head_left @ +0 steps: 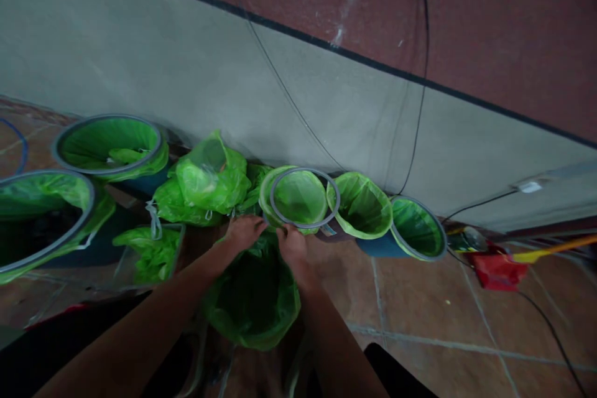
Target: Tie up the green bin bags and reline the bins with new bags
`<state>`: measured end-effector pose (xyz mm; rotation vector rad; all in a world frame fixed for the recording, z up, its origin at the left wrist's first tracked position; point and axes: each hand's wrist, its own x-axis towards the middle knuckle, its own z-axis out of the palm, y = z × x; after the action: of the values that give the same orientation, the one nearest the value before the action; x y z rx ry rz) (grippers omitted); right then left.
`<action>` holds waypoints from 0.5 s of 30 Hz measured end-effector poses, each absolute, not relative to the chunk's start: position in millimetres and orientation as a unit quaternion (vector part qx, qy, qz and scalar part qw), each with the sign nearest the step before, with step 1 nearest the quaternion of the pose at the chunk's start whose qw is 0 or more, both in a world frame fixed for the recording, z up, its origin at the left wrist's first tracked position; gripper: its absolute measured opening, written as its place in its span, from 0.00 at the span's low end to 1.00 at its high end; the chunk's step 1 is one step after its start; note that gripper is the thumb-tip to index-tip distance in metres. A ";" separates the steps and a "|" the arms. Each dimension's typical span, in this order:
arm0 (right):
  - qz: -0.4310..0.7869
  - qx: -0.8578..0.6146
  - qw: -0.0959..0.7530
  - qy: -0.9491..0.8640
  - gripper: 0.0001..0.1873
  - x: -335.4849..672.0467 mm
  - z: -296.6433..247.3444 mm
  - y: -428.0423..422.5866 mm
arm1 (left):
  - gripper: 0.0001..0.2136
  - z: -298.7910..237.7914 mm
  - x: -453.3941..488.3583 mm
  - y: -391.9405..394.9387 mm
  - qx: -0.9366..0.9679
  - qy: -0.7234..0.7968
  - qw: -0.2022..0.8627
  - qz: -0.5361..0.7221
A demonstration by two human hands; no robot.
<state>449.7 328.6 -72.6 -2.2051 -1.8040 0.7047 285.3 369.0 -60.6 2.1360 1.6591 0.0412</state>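
A trash can lined with a green trash bag point(254, 329) stands on the floor between my feet, its mouth facing up and dark inside. My left hand point(245, 231) is at the far edge of this bag, fingers closed on it. Close beside it, my right hand point(291, 242) pinches the same far edge. Just beyond my fingers, a loose grey ring point(332, 219) lies on top of another can lined with a green bag point(298, 196). The fingertips are partly hidden.
Lined cans stand along the wall at right, one with a grey rim point(441, 230). Two larger lined bins point(112, 169) are at left, near tied green bags point(209, 180) and a clear box of bags point(152, 255). A red dustpan point(499, 270) lies at far right, near cables.
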 end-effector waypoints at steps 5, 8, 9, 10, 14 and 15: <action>0.218 -0.741 0.049 -0.633 0.14 448.3 -91.1 329.8 | 0.12 -69.0 294.8 371.4 0.792 0.569 0.217 -0.039; 0.212 -0.740 0.014 -0.638 0.14 450.7 -97.5 328.5 | 0.11 -73.9 293.6 369.1 0.789 0.572 0.219 -0.042; 0.213 -0.741 0.005 -0.636 0.14 451.0 -98.5 328.9 | 0.12 -74.4 293.7 368.1 0.787 0.575 0.218 -0.044; 0.215 -0.744 0.000 -0.633 0.15 451.2 -99.1 329.7 | 0.12 -74.2 294.1 367.0 0.785 0.579 0.217 -0.046; 0.221 -0.760 0.006 -0.611 0.16 453.2 -99.8 333.2 | 0.19 -64.7 293.0 360.1 0.774 0.603 0.192 -0.034; 0.221 -0.764 0.010 -0.607 0.16 454.8 -99.7 333.2 | 0.24 -60.5 290.5 357.3 0.766 0.616 0.181 -0.026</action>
<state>454.8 333.2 -99.7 -2.3844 -1.8946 0.6886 290.5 357.3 -60.5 2.1637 1.7386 -0.0734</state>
